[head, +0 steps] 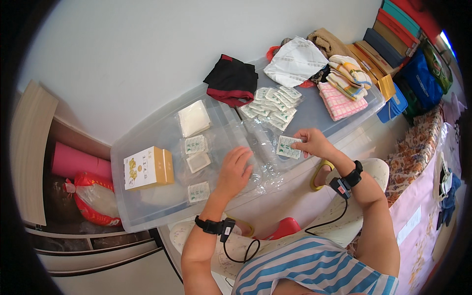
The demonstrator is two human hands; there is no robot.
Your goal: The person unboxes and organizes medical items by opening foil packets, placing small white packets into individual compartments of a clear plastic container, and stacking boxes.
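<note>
My right hand (312,143) pinches a small square white packet (287,146) with green print by its right edge. My left hand (234,172) lies palm down with nothing in it, thumb apart from the fingers, beside crinkled clear plastic film (263,173). Left of that hand, a column of flat packets runs along the translucent storage bin lid (155,206): a green-printed packet (195,144), a plain pale packet (198,162) and another green-printed packet (199,192). Beyond my hands spreads a heap of similar packets (273,103).
A white-and-gold carton (145,169) and a stack of white sheets (194,118) rest on the left bin. Folded dark cloth (233,79), a white bag (297,61) and checked towels (343,99) lie farther back. Shoe boxes (391,33) are stacked at the right. Below is a red stool (284,228).
</note>
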